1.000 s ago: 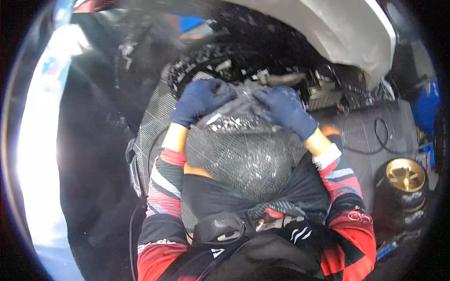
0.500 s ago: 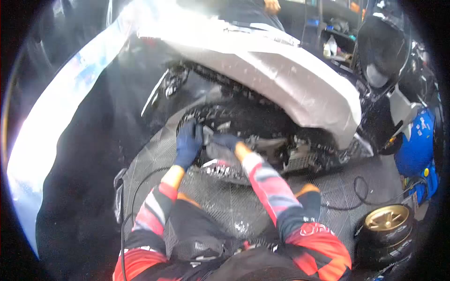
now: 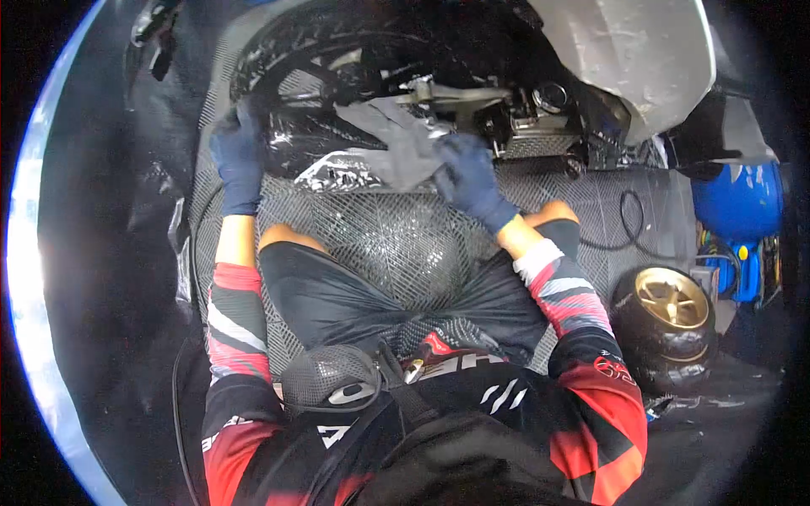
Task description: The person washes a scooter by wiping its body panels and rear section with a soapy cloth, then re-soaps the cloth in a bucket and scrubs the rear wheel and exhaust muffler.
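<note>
A scooter or motorcycle wheel with a black, wet-looking tire [image 3: 253, 63] is in front of me at the top of the view. My left hand [image 3: 238, 160], in a dark blue glove, grips the tire's near left side, its fingertips blurred against the black rubber. A grey cloth [image 3: 396, 143] hangs across the lower part of the wheel. Its right edge is in my right hand [image 3: 474, 181], also gloved, with fingers closed and slightly blurred. Metal swingarm-like parts [image 3: 464, 94] show behind the cloth.
A white body panel [image 3: 637, 63] overhangs at upper right. Gold-rimmed wheels [image 3: 671, 299] are stacked on my right, near a blue tank [image 3: 738, 202] and a black hose [image 3: 629, 240]. Ribbed grey floor mat [image 3: 388, 244] lies under my knees; black sheeting [image 3: 110, 253] covers the left.
My view has tilted down, so the wheel sits higher in it. My hands have moved apart, the right one going right with the cloth's edge, spreading the cloth out.
</note>
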{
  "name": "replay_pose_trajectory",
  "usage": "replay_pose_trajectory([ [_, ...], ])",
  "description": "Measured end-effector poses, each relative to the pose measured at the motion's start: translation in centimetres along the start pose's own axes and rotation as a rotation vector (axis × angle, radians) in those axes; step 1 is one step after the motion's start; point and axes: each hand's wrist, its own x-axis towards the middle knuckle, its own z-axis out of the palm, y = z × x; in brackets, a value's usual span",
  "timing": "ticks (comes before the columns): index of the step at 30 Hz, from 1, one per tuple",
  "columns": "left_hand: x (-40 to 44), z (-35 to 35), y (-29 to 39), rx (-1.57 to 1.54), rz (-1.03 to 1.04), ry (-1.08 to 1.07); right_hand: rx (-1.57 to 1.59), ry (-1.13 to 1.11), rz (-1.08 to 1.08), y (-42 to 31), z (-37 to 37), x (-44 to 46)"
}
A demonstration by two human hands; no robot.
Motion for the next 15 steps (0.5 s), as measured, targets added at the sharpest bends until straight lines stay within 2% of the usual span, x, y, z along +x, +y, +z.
replay_pose_trajectory([
  [2, -0.2, 0.3, -0.5, -0.058, -0.066, 0.024, 0.085, 0.381, 0.135, 2.8, 1.9, -1.5],
  [3, 0.0, 0.4, -1.0, -0.129, -0.035, -0.010, 0.080, 0.363, 0.149, 3.7, 2.8, -0.9],
  [5, -0.2, 0.6, -1.1, -0.172, -0.069, -0.002, 0.447, 0.115, 0.410, 4.1, 2.3, 1.0],
  [6, -0.1, 0.8, -1.3, -0.210, -0.089, 0.021, 0.444, 0.111, 0.411, 3.8, 2.4, 1.4],
  [8, 0.0, 1.1, -1.6, -0.179, -0.142, 0.035, 0.313, 0.187, 0.218, 3.2, 3.0, 2.5],
  [9, 0.1, 1.2, -1.9, -0.190, -0.074, 0.058, 0.414, 0.282, 0.181, 2.8, 3.4, 3.0],
  [10, 0.0, 1.1, -2.0, -0.197, -0.002, 0.072, 0.425, 0.280, 0.187, 3.1, 4.0, 2.9],
  [12, -0.3, 1.1, -2.1, -0.269, -0.048, 0.044, 0.308, 0.319, 0.024, 5.0, 5.0, 2.4],
  [13, -0.5, 1.2, -2.0, -0.352, -0.096, 0.025, 0.487, 0.160, 0.182, 5.4, 4.4, 2.2],
  [15, -0.2, 1.4, -2.3, -0.293, -0.144, 0.021, 0.510, 0.227, 0.228, 5.2, 4.5, 1.8],
])
